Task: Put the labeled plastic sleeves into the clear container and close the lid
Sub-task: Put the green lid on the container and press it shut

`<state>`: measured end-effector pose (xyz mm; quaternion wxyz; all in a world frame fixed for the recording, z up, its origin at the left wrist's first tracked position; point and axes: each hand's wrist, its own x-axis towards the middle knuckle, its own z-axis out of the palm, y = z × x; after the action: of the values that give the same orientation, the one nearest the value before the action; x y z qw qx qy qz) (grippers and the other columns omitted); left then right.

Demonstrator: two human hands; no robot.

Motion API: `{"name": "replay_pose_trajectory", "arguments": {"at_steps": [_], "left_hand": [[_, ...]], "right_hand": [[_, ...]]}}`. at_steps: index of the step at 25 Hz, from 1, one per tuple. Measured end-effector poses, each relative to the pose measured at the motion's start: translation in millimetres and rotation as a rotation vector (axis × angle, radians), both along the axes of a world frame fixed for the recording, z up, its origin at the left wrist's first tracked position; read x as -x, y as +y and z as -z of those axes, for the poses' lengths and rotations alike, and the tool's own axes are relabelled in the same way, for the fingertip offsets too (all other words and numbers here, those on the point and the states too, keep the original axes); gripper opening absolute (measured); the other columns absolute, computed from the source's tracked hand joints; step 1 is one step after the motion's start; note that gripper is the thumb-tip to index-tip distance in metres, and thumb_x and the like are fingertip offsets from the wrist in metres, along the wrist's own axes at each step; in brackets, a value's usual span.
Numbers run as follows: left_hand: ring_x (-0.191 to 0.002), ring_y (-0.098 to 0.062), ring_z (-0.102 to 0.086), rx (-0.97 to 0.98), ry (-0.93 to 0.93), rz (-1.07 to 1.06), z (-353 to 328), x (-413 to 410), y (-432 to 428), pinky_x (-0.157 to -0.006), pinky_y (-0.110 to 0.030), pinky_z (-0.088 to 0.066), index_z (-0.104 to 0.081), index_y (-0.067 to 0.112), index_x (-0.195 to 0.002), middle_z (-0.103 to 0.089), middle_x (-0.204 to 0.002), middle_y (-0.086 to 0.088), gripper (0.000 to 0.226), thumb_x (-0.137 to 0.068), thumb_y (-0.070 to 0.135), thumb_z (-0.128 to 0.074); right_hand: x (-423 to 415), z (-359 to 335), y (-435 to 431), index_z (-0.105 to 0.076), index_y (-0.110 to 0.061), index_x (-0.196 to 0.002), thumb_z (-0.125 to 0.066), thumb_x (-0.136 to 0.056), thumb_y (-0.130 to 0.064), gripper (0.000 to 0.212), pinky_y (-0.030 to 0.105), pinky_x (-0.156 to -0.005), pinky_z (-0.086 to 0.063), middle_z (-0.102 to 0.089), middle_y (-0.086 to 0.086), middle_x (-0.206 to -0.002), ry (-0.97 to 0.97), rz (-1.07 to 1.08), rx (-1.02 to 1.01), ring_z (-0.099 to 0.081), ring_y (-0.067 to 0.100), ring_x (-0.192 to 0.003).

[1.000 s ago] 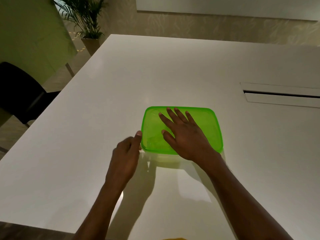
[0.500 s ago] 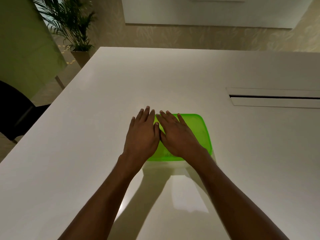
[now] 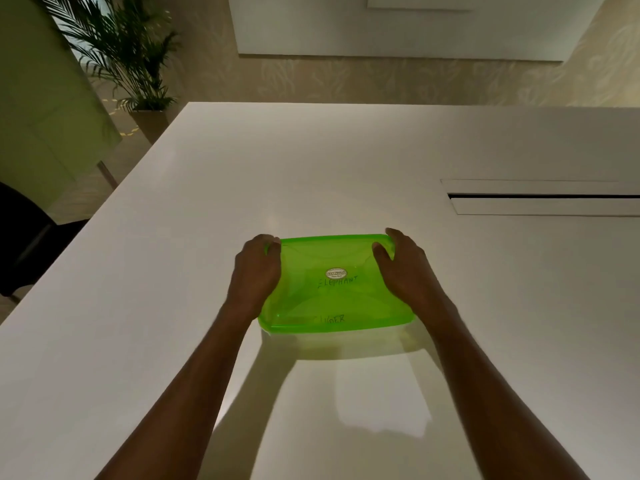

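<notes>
Item: translucent green rectangular plastic lid [image 3: 332,258], seated flat on a clear plastic container [image 3: 341,342], long side toward the person. Location: near middle of a white tabletop [image 3: 311,168], container resting on the surface. Markings: white oval sticker [image 3: 336,273] at lid centre; below it handwriting reading ELEPHANT [image 3: 337,282]; a second handwritten word [image 3: 332,319] at the near edge, only partly legible. Whether the writing sits on the lid or beneath it cannot be told. Left hand [image 3: 258,271]: laid along the lid's left end, fingers [image 3: 273,242] curled over the far left corner, gripping it. Right hand [image 3: 403,268]: laid along the right end, thumb [image 3: 379,251] on top of the lid, remaining fingers curled round the far right corner, gripping it. Surroundings: long recessed slot with flap [image 3: 543,199] in the tabletop, well apart to the right; potted palm [image 3: 131,64] on the floor beyond the far left corner; black chair [image 3: 24,237] at the left edge.
</notes>
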<state>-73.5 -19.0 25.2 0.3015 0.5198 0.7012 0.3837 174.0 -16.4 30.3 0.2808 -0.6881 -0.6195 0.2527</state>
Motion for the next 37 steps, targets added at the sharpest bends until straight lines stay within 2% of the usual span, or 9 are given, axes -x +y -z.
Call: {"name": "replay_pose_trajectory", "arguments": {"at_steps": [2, 4, 10, 13, 15, 22, 27, 31, 37], "left_hand": [[-0.082, -0.028, -0.063, 0.157, -0.364, -0.098, -2.4, 4.7, 6.2, -0.075, -0.036, -0.049, -0.069, 0.001, -0.094, -0.066, -0.089, -0.015, 0.043, -0.105, 0.04, -0.055], [-0.074, -0.028, -0.065, 0.311, -0.573, -0.104, -3.7, 9.1, 5.3, -0.069, -0.033, -0.053, -0.072, 0.006, -0.098, -0.068, -0.088, -0.014, 0.044, -0.102, 0.048, -0.059], [-0.059, -0.023, -0.072, 0.337, -0.736, -0.125, -3.1, 9.4, 7.4, -0.049, -0.033, -0.06, -0.075, 0.013, -0.096, -0.075, -0.076, -0.008, 0.034, -0.1, 0.044, -0.064], [-0.073, -0.03, -0.069, 0.343, -0.729, -0.114, -1.6, 9.3, 12.2, -0.066, -0.039, -0.061, -0.076, 0.012, -0.093, -0.071, -0.086, -0.014, 0.036, -0.101, 0.045, -0.063], [-0.083, -0.032, -0.066, 0.351, -0.721, -0.1, -1.1, 10.7, 12.2, -0.08, -0.045, -0.058, -0.078, 0.012, -0.091, -0.069, -0.093, -0.017, 0.038, -0.101, 0.046, -0.062], [-0.075, -0.025, -0.072, 0.294, -0.649, -0.062, -2.4, 13.3, 12.0, -0.069, -0.034, -0.059, -0.076, 0.013, -0.104, -0.075, -0.093, -0.012, 0.039, -0.101, 0.048, -0.06], [-0.138, -0.019, -0.054, 0.052, -0.375, -0.029, 1.9, 10.4, -4.9, -0.114, -0.039, -0.043, -0.057, 0.023, -0.147, -0.055, -0.154, -0.004, 0.047, -0.102, 0.036, -0.063], [-0.143, -0.016, -0.05, -0.07, -0.141, -0.027, 5.7, 6.8, -33.3, -0.109, -0.03, -0.039, -0.047, 0.033, -0.155, -0.05, -0.159, 0.002, 0.056, -0.101, 0.04, -0.063], [-0.155, -0.017, -0.032, -0.14, 0.041, -0.024, 11.5, -17.9, -74.5, -0.122, -0.028, -0.025, -0.039, 0.02, -0.16, -0.031, -0.17, 0.001, 0.065, -0.102, 0.034, -0.063]], "right_hand": [[-5.3, -0.3, 12.3, -0.065, -0.004, -0.117, -0.053, -0.104, -0.044, 0.043, 0.038, -0.094, -0.047, -0.067, 0.018, -0.111, 0.309, 0.125, 0.139, -0.064, 0.03, -0.102], [-11.5, -2.2, 18.5, -0.062, -0.007, -0.094, -0.055, -0.101, -0.052, 0.045, 0.035, -0.072, -0.043, -0.053, 0.013, -0.079, 0.586, 0.196, 0.281, -0.052, 0.023, -0.07], [-16.8, -1.8, 22.1, -0.079, -0.019, -0.069, -0.063, -0.098, -0.049, 0.045, 0.022, -0.048, -0.053, -0.072, 0.004, -0.075, 0.734, 0.291, 0.332, -0.065, 0.02, -0.063], [-16.9, -0.7, 25.3, -0.08, -0.022, -0.053, -0.064, -0.099, -0.045, 0.053, 0.023, -0.048, -0.053, -0.072, 0.006, -0.076, 0.747, 0.304, 0.326, -0.065, 0.021, -0.063], [-17.9, 0.4, 25.2, -0.081, -0.019, -0.059, -0.065, -0.098, -0.045, 0.049, 0.028, -0.059, -0.057, -0.073, 0.01, -0.081, 0.776, 0.292, 0.34, -0.065, 0.025, -0.068], [-21.1, 5.8, 20.0, -0.074, 0.0, -0.112, -0.061, -0.101, -0.043, 0.046, 0.046, -0.091, -0.057, -0.074, 0.023, -0.106, 0.843, 0.238, 0.305, -0.069, 0.028, -0.086], [-12.9, 3.5, -4.1, -0.061, -0.014, -0.136, -0.059, -0.103, -0.033, 0.038, 0.033, -0.099, -0.05, -0.067, 0.005, -0.133, 0.444, 0.157, -0.017, -0.061, 0.022, -0.126], [-5.1, 3.6, -32.9, -0.05, -0.017, -0.148, -0.061, -0.101, -0.032, 0.051, 0.035, -0.118, -0.037, -0.054, 0.004, -0.151, 0.158, 0.041, -0.215, -0.048, 0.019, -0.141], [13.6, 15.2, -64.7, -0.043, -0.019, -0.155, -0.053, -0.1, -0.049, 0.063, 0.041, -0.12, -0.036, -0.033, 0.003, -0.166, -0.137, 0.014, -0.239, -0.03, 0.021, -0.154]]}}
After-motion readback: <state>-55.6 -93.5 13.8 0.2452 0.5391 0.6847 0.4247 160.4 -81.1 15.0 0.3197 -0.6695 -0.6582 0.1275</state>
